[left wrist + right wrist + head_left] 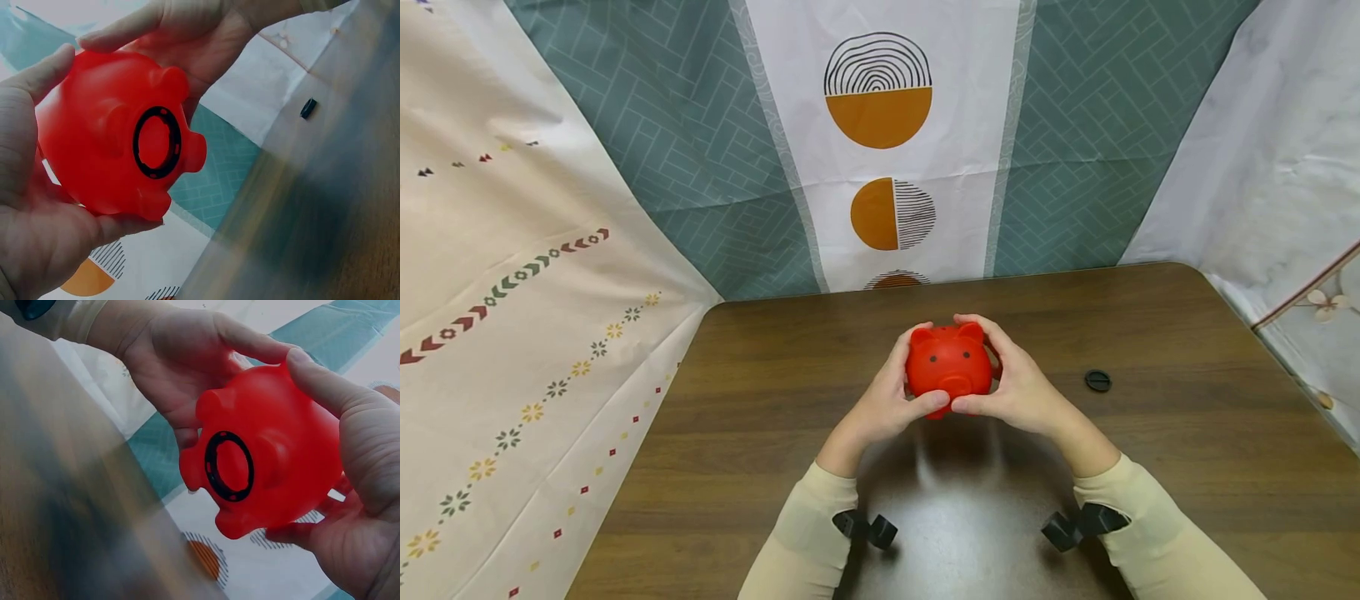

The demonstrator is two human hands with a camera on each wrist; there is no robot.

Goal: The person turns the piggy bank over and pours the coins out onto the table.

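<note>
Both hands hold a red piggy bank (951, 364) up off the table, its snout toward the head camera. My left hand (889, 398) grips one side and my right hand (1024, 385) the other, with the thumbs close together below the snout. In the left wrist view the pig's underside shows its stubby feet and a round hole edged by a black ring (177, 142). The same black ring (211, 465) appears in the right wrist view, the hole uncovered. A round black plug (1098, 381) lies on the table to the right of the right hand.
The brown wooden table (760, 433) runs back to a hanging patterned cloth (917, 167). Cream cloth (535, 333) hangs on the left, and whitish cloth (1285, 167) on the right. Dark wrist-worn devices (1081, 525) sit on both sleeves.
</note>
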